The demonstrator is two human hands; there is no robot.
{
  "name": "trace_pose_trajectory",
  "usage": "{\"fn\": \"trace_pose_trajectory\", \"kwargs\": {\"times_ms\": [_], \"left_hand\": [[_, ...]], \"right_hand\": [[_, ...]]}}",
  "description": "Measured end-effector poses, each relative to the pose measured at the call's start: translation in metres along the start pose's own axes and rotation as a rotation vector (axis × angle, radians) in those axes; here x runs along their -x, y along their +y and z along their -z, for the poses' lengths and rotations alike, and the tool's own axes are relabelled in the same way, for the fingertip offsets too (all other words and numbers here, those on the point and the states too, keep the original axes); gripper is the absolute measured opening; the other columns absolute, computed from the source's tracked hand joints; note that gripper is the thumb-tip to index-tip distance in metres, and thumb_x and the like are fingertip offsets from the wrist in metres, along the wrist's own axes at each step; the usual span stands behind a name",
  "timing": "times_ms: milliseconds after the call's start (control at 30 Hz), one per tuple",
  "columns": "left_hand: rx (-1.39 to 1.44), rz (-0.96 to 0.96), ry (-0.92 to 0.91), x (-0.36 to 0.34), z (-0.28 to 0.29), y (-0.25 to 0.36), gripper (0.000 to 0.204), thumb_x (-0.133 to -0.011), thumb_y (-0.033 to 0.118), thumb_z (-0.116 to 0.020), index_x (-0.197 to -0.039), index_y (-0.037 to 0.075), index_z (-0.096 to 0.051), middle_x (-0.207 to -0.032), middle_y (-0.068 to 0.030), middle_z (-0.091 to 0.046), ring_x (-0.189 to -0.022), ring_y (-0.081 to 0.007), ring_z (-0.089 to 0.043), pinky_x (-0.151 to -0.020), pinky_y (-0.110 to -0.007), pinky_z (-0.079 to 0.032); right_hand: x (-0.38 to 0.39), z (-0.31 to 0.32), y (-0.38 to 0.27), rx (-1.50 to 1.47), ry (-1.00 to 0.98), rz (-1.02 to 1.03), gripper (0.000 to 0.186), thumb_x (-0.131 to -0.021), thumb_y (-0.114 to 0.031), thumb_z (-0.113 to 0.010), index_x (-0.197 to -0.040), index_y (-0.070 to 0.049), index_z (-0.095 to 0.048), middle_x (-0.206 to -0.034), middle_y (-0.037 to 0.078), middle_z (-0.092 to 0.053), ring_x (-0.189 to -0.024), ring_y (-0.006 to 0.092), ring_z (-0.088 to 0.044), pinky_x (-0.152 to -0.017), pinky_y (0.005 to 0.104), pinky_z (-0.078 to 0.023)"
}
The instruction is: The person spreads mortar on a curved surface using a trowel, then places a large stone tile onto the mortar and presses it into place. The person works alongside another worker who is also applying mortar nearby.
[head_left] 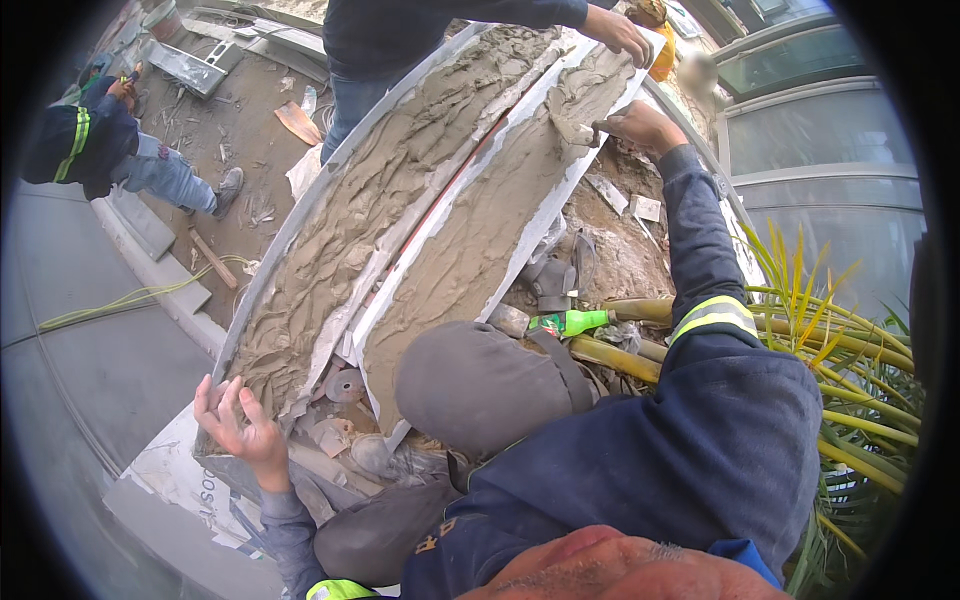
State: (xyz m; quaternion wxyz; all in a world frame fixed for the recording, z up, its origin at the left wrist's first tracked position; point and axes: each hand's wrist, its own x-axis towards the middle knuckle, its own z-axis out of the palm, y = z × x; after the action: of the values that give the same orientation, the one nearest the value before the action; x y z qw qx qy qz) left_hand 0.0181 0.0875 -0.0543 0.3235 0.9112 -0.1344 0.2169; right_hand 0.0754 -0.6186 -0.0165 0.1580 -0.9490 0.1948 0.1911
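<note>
My right hand [645, 128] is closed around the handle of a mortar-smeared trowel [572, 128], whose blade touches the mortar near the far right edge of a white-edged board [475, 250]. Thick ridged wet mortar covers a second long panel [330, 270] to its left, with a narrow reddish gap between the two. At the near left corner of that panel, my left hand [243, 428] is raised with its fingers apart and slightly bent, holding nothing. Another person's hand [618, 35] is at the far end of the white-edged board.
A green plastic bottle [575, 322] lies among rubble beside my knee. Palm stems and fronds [840, 370] spread at the right, below glass panes [820, 135]. Beyond the left panel, another person [120, 150] bends near a hollow block [222, 55] and a bucket [162, 20].
</note>
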Motion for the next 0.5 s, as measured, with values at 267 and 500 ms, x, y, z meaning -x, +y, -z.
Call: {"fn": "trace_pose_trajectory", "kwargs": {"times_ms": [267, 500], "left_hand": [[0.061, -0.003, 0.027, -0.004, -0.009, -0.004, 0.018, -0.092, -0.006, -0.061, -0.107, -0.005, -0.071, -0.139, -0.0166, -0.051, -0.103, -0.0246, -0.058, -0.093, -0.039, -0.05], [0.009, 0.023, 0.0, 0.007, 0.0, -0.009, 0.017, -0.093, -0.005, -0.061, -0.107, -0.004, -0.071, -0.14, -0.0168, -0.052, -0.104, -0.0256, -0.06, -0.093, -0.04, -0.05]], "right_hand": [[-0.053, -0.071, 0.004, 0.242, 0.317, -0.313, 0.033, -0.102, -0.024, -0.05, -0.124, -0.01, -0.071, -0.123, 0.018, -0.072, -0.117, 0.0374, -0.069, -0.098, 0.0477, -0.055], [-0.1, -0.052, 0.032, 0.233, 0.445, -0.39, 0.035, -0.099, -0.022, -0.051, -0.126, -0.012, -0.072, -0.128, 0.019, -0.071, -0.119, 0.0372, -0.068, -0.1, 0.0503, -0.054]]}}
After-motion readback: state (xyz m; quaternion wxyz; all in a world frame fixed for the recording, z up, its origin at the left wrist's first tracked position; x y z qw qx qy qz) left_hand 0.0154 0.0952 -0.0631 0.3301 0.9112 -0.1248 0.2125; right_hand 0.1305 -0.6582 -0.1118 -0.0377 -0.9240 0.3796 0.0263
